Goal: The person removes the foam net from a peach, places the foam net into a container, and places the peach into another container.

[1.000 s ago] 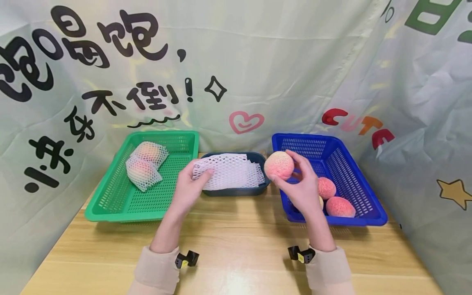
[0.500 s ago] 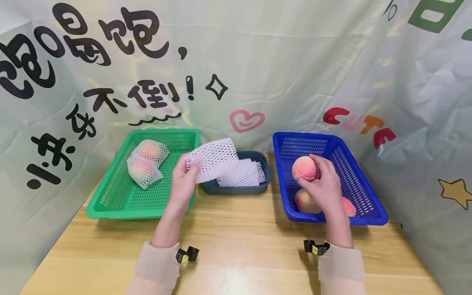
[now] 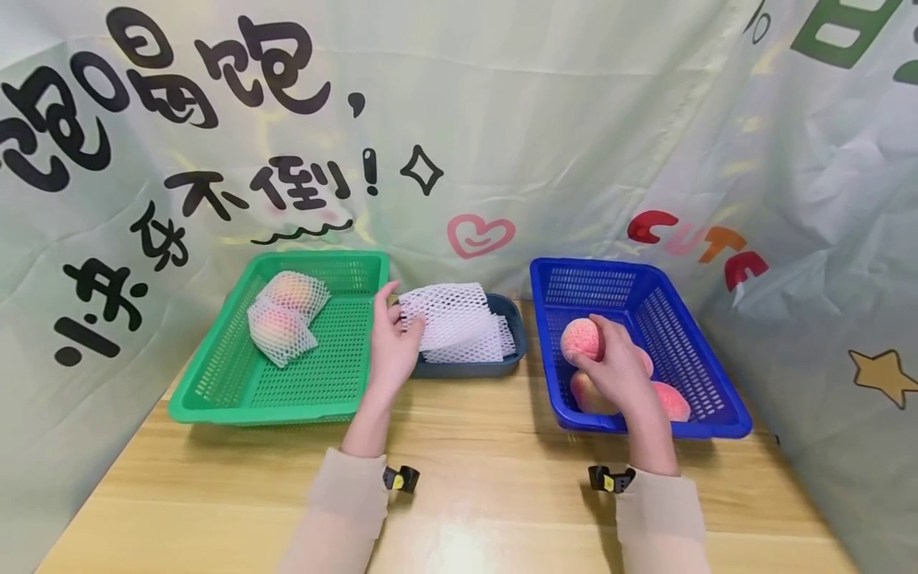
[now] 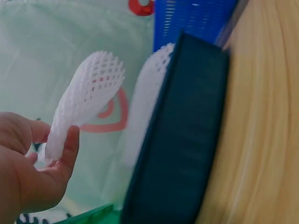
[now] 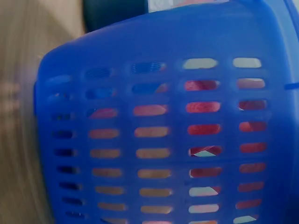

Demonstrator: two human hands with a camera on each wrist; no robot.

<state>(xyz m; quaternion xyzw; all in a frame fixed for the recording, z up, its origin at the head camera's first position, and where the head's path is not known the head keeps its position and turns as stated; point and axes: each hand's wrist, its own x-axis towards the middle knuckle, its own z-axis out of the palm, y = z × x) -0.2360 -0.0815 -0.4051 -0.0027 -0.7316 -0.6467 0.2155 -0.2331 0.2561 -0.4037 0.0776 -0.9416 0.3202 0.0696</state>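
"Writing (image 3: 290,183) on the backdrop (image 3: 574,104)?"

"Black '快乐不倒!', with coloured letters (image 3: 721,242) farther right."

"The left hand (image 3: 394,344)?"

"Barely parted, thumb and fingers pinching a white foam net (image 3: 448,311) over the dark tray (image 3: 469,370)."

"And the right hand (image 3: 620,368)?"

"Curled round a pink peach (image 3: 582,339) above other peaches (image 3: 674,401) in the blue basket (image 3: 681,335)."
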